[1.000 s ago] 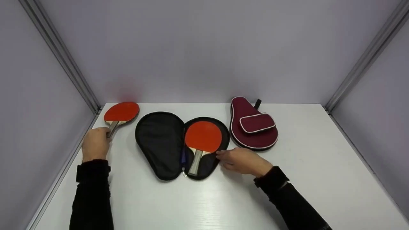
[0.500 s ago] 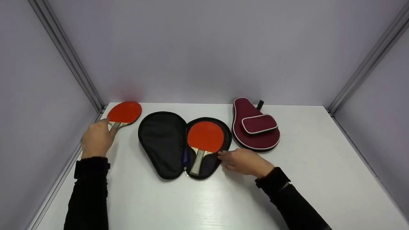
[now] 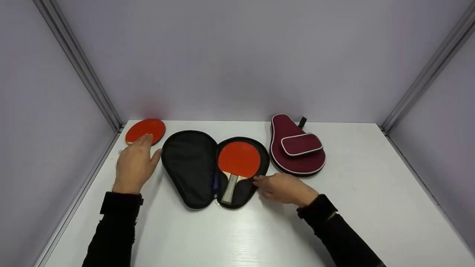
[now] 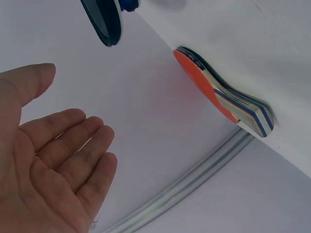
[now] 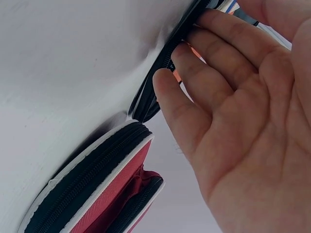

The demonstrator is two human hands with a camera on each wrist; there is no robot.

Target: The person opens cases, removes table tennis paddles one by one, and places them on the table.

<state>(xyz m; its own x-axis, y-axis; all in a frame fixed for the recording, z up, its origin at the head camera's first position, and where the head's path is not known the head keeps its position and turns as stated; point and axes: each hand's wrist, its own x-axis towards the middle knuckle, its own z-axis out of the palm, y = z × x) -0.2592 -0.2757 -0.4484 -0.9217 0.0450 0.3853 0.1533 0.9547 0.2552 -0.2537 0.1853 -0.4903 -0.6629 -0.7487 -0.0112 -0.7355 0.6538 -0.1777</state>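
My left hand (image 3: 135, 163), fingers fairly straight and thumb spread, hovers empty between a red table tennis bat (image 3: 144, 129) and the open black bat case (image 3: 187, 163). In the left wrist view the palm shows, and that bat (image 4: 218, 92) lies apart from it on the table. A second red bat (image 3: 239, 159) rests in the case's right half, handle toward me. My right hand (image 3: 284, 188) touches the right edge of this half with its fingertips. The right wrist view shows its loosely extended fingers against the zipped rim (image 5: 167, 60).
A maroon bat case (image 3: 293, 159) with white piping and a small front pocket lies behind my right hand. The white table (image 3: 230, 237) is bounded by grey panels (image 3: 237, 59) at the back and sides.
My left hand has let go of the left bat's handle and moved right, toward the black case. The bat stays at the back left. My right hand keeps its place.
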